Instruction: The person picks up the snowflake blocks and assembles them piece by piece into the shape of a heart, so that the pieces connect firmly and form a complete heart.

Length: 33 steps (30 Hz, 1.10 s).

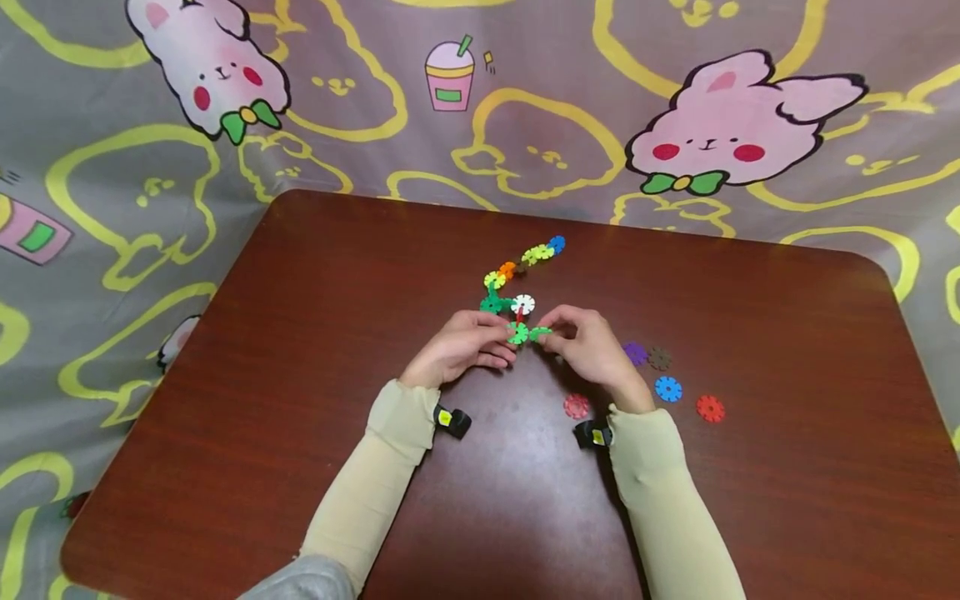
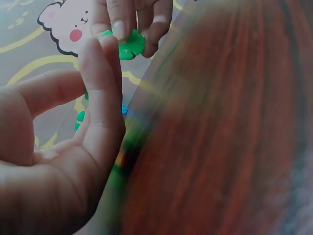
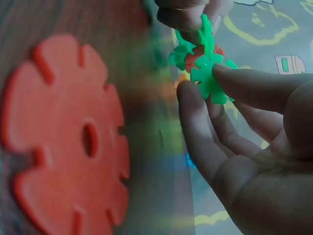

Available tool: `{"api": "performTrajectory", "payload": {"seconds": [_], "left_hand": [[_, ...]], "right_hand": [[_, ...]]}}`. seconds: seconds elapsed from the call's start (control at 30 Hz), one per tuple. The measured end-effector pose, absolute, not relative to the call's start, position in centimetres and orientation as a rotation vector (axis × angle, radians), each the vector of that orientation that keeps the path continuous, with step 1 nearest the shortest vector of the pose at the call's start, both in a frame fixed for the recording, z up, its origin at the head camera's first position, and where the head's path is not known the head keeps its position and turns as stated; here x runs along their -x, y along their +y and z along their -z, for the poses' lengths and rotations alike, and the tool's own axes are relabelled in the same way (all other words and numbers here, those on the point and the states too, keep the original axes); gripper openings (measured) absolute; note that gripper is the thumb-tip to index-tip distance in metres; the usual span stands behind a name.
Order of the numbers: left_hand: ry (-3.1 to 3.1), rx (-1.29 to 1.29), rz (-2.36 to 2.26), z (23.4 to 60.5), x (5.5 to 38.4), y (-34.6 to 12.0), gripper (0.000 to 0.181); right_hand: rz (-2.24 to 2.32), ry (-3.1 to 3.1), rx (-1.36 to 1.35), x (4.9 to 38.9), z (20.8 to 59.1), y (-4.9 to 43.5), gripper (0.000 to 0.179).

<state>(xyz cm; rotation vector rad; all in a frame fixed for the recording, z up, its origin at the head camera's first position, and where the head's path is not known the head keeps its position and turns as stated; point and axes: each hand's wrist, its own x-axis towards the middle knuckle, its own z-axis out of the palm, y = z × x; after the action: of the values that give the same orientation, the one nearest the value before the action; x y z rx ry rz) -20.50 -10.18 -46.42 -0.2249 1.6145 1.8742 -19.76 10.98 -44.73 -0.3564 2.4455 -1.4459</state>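
Note:
A chain of notched plastic discs runs from a blue disc [image 1: 557, 244] at its far end through yellow, orange and dark green ones to a white disc [image 1: 523, 304] and a red one. At the near end, my left hand [image 1: 468, 343] pinches a light green disc [image 1: 518, 333] of that chain. My right hand [image 1: 588, 343] pinches another light green disc [image 3: 210, 78] between thumb and fingertip. In the right wrist view the two green discs meet edge to edge, at an angle. Part of the chain is hidden behind the left fingers.
Loose discs lie near my right forearm: a purple disc [image 1: 635, 354], a brown disc [image 1: 659, 358], a blue disc [image 1: 668, 388], a red disc [image 1: 710, 408] and a pinkish-red disc [image 1: 576, 406]. The brown table [image 1: 337, 275] meets a patterned cloth [image 1: 540, 67] behind.

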Motion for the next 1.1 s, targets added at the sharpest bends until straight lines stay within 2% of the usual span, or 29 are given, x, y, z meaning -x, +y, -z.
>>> {"api": "performTrajectory", "payload": {"seconds": [1.1], "left_hand": [[1.628,0.275,-1.962,46.2,20.6,-10.0,0.022]], "right_hand": [[1.194,2.811,0.48,19.0,44.1,9.2,0.004]]}}
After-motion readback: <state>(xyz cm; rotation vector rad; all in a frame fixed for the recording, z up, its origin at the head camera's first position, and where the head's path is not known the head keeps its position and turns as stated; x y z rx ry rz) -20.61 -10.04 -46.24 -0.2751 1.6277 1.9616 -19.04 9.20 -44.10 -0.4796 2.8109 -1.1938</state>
